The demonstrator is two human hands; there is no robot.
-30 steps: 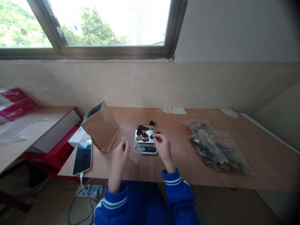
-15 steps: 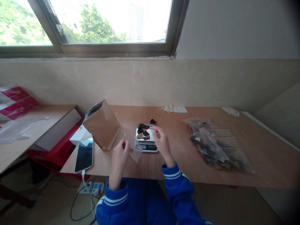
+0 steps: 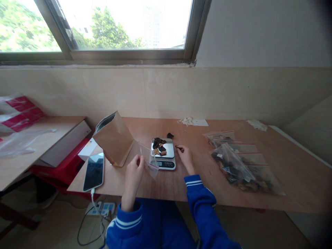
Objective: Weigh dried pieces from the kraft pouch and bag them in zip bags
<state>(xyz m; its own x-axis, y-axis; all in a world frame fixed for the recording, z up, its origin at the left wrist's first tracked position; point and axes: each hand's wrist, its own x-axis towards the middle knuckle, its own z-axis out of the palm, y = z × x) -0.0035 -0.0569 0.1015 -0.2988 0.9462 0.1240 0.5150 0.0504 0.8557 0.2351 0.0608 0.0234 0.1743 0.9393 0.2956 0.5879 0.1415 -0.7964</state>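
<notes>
My left hand (image 3: 134, 171) holds up a small clear zip bag (image 3: 148, 159) with a red strip, just left of a small digital scale (image 3: 168, 149). Several dark and tan dried pieces (image 3: 158, 146) lie on the left side of the scale's pan. My right hand (image 3: 185, 156) rests low on the wooden table (image 3: 197, 180) just right of the scale, its fingertips touching a small dark piece (image 3: 178, 147). Another dark piece (image 3: 169, 135) lies on the table behind the scale.
A brown paper bag (image 3: 114, 139) stands tilted left of the scale, and a phone (image 3: 93, 171) on a cable lies at the table's left edge. Several filled zip bags (image 3: 240, 162) lie to the right. White scraps (image 3: 191, 121) sit by the wall.
My right hand has left the scale pan and dropped to the table at its right side, fingertips on a dark piece. My left hand keeps the zip bag almost still.
</notes>
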